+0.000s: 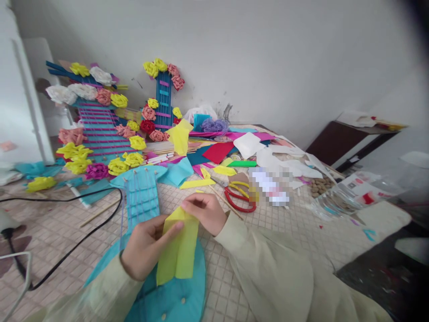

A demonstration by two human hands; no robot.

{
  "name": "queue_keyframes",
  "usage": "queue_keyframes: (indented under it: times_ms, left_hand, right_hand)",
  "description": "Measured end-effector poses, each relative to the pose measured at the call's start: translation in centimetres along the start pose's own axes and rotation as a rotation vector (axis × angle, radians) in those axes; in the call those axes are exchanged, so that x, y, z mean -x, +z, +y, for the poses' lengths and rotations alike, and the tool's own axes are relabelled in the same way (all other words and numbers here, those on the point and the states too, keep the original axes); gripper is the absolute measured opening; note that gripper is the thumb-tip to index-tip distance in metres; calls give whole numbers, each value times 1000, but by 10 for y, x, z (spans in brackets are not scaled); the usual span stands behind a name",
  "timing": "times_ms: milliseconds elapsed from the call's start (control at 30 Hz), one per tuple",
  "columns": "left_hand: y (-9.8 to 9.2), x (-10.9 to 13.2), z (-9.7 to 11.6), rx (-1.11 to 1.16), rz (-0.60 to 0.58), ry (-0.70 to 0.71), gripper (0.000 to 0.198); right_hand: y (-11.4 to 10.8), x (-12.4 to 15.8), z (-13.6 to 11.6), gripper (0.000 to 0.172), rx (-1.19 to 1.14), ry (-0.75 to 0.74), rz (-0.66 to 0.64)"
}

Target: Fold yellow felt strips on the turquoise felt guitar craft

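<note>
A folded strip of yellow paper (179,250) hangs between both my hands, low in the middle of the view. My left hand (144,248) grips its left edge with thumb across the front. My right hand (206,212) pinches the top right corner. Under the hands lies a turquoise paper dress shape (142,197) threaded with strings, flat on the tiled floor (254,241).
Red-handled scissors (239,197) lie right of my hands. Coloured paper sheets (217,152) and scraps are strewn behind. Two blue frames with paper roses (100,129) stand against the wall. A black cable (77,241) runs at left. A clear plastic bag (338,197) and dark low table (342,138) sit right.
</note>
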State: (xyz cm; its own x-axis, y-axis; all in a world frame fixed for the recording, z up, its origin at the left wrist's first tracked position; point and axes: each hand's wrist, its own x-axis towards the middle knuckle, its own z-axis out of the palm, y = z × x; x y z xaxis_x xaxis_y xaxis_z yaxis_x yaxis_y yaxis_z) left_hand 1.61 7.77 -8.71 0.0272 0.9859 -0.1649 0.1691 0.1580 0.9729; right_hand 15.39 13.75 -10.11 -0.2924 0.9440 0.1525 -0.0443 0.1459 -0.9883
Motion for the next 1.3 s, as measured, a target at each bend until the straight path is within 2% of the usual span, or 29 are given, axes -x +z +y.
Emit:
queue_keyframes:
  times_ms: [100,167,233,300,400,467,533,600,667,800,867,967,1033,1167,1300]
  left_hand:
    - [0,0,-1,80,-32,-45,28]
    - [-3,-3,-2,54,-68,-26,25]
    - [-8,-5,-3,-31,-122,5,20]
    - [-11,-6,-2,-173,-157,56,23]
    - [-13,-7,0,-338,-163,106,27]
    - [-14,-6,0,-314,-128,85,26]
    - [-16,-7,0,-210,-41,59,25]
    - [-19,-8,1,-114,50,58,26]
    - [-22,-9,3,-85,75,59,28]
    - [-23,-8,9,-91,-84,6,31]
    - [-19,-4,11,-15,-78,0,32]
    - [-10,2,11,220,-8,43,36]
    - [-3,6,10,320,36,93,36]
    - [4,9,7,280,130,152,26]
    - [0,9,1,229,127,132,19]
  right_hand:
    - [-5,-6,0,17,-76,35,163]
    - [-10,-9,-4,19,-91,56,180]
    - [-16,-10,-11,20,-25,39,74]
    - [-20,-9,-17,25,59,34,-93]
    - [-24,-8,-20,25,66,88,-292]
    - [-24,-9,-18,19,20,114,-278]
    - [-24,-10,-15,17,-3,122,-193]
    - [-24,-10,-13,20,-2,133,-173]
    - [-25,-10,-14,26,13,149,-260]
    - [-21,-4,-18,29,2,216,-492]
    - [-16,0,-21,26,-42,241,-443]
    - [-7,6,-24,23,-136,203,-207]
    - [-2,9,-25,22,-176,175,-138]
    - [2,12,-22,18,-187,134,-138]
    - [1,10,-18,16,-115,26,-20]
